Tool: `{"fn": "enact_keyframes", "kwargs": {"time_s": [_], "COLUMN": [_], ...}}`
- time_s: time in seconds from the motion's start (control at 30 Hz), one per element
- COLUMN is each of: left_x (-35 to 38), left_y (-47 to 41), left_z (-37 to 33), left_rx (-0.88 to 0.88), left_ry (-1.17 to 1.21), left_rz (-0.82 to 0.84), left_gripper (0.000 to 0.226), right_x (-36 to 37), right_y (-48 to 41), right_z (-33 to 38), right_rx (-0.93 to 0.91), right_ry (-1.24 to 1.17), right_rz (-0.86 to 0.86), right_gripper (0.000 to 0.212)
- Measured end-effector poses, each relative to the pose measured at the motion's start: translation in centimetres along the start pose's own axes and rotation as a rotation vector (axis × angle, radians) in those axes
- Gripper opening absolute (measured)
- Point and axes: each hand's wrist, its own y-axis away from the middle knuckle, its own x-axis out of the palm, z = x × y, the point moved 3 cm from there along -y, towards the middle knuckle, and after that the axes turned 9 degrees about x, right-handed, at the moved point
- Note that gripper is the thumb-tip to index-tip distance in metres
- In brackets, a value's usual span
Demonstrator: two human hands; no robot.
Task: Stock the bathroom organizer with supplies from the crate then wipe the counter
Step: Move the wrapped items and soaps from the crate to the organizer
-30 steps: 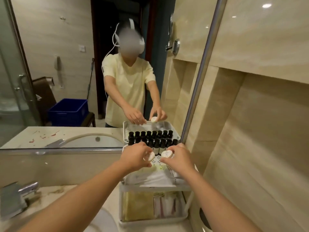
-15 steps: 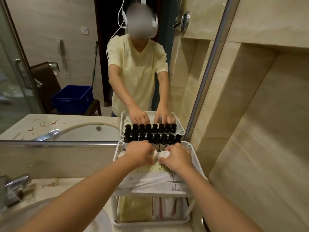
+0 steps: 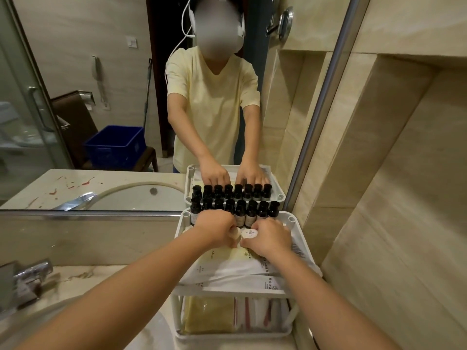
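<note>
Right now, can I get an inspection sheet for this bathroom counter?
Surface: marble counter, sink at left.
Job's things: white rack; dark bottles along its back; flat packets on the top shelf, more below; blue crate seen in the mirror.
Clutter: nothing seen.
Grippers: left hand pinches a white disc, right hand another.
Cables: white headset cable, in the mirror.
Surroundings: faucet, tiled wall.

I get warm, rather dim indoor light, with soft sheen on the glossy wall tiles (image 3: pixel 404 173) and only faint shadow under the top shelf of the organizer (image 3: pixel 292 219). The wide lens bows the mirror frame (image 3: pixel 326 97) toward the edges, and the tap (image 3: pixel 27 274) at lower left looks smeared.
</note>
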Motion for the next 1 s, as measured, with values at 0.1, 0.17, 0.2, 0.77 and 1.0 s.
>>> {"fn": "enact_keyframes", "kwargs": {"time_s": [0.1, 0.17, 0.2, 0.77, 1.0], "left_x": [0.0, 0.1, 0.1, 0.0, -0.5], "left_y": [-0.1, -0.1, -0.1, 1.4, 3.1], "left_z": [-0.1, 0.0, 0.0, -0.1, -0.4], "left_rx": [-0.004, -0.002, 0.000, -0.007, -0.018], "left_ry": [-0.001, 0.003, 0.005, 0.088, 0.082], "left_rz": [-0.003, -0.011, -0.013, -0.096, -0.161], "left_gripper": [0.037, 0.034, 0.032, 0.027, 0.038], "right_x": [0.1, 0.1, 0.1, -0.7, -1.8], "right_y": [-0.1, -0.1, -0.1, 1.0, 2.6], "right_z": [0.1, 0.1, 0.1, -0.3, -0.3], "right_rx": [-0.001, -0.003, -0.004, -0.015, -0.029], "right_ry": [0.015, 0.029, 0.038, -0.017, -0.096], "right_rz": [0.015, 0.017, 0.016, -0.017, -0.038], "right_gripper": [0.043, 0.045, 0.047, 0.049, 0.049]}}
